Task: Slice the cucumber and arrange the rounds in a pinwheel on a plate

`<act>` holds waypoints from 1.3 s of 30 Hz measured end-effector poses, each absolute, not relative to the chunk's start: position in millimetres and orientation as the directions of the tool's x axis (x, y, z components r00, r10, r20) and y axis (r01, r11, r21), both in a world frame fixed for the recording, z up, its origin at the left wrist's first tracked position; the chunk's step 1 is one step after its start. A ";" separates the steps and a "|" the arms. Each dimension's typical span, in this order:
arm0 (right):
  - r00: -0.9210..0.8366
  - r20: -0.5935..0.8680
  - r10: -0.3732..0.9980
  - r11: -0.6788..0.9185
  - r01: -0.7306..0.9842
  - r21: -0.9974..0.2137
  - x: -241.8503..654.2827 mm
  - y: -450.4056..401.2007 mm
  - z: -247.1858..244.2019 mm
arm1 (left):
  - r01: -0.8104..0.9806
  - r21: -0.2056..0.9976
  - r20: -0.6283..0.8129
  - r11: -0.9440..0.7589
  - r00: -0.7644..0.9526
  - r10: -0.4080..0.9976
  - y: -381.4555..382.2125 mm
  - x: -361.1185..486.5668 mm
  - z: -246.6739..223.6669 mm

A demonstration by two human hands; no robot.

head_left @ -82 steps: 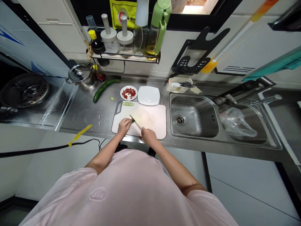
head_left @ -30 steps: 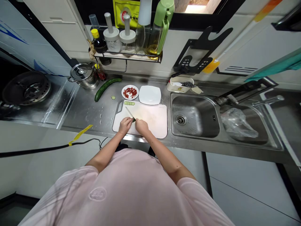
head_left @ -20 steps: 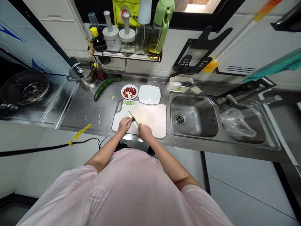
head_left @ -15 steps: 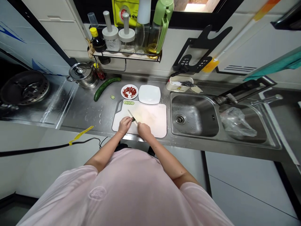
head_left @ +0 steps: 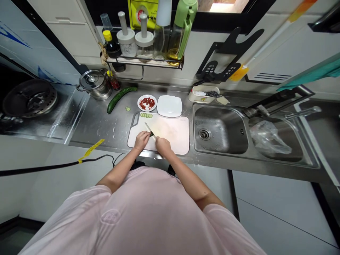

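Note:
My right hand (head_left: 163, 146) grips the handle of a kitchen knife (head_left: 149, 128), its blade slanting up and left over the white cutting board (head_left: 176, 134). The fingertips of my left hand (head_left: 141, 141) are closed on a small dark green piece of cucumber (head_left: 151, 134), right against the blade. My fingers hide part of that piece. Several cucumber slices (head_left: 146, 115) lie in a row at the board's upper left. Behind the board are a small plate (head_left: 139, 105) of chopped red pieces and a white square plate (head_left: 169, 106).
A whole cucumber (head_left: 118, 100) and a lone slice (head_left: 128, 108) lie left of the plates, near a lidded pot (head_left: 94, 85). At far left sits a wok (head_left: 29, 97). Right of the board is a steel sink (head_left: 220, 129). A condiment rack (head_left: 156, 63) hangs above.
Almost nothing differs. The whole view has shifted slightly; both hands keep their hold on the knife and the cucumber piece.

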State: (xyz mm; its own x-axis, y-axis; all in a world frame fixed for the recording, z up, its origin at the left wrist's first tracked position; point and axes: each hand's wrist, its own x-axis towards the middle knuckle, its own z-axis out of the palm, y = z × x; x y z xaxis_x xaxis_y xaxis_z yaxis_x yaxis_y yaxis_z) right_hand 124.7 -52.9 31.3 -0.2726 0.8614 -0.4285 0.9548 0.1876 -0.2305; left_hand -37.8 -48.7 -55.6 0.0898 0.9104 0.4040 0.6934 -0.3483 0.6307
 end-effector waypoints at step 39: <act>-0.270 -0.410 0.871 0.176 0.951 -0.252 107.0 -41.4 28.3 | 0.680 0.645 0.417 -0.349 0.070 0.906 -49.5 -37.1 -55.8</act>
State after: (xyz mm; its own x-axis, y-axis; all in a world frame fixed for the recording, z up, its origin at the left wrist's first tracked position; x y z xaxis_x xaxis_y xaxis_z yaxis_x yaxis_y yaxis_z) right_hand 107.0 -41.4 28.3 -0.2701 0.8712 -0.4100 0.9515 0.1762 -0.2523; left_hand -37.1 -49.5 -55.8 0.0696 0.9062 0.4171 0.6803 -0.3489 0.6445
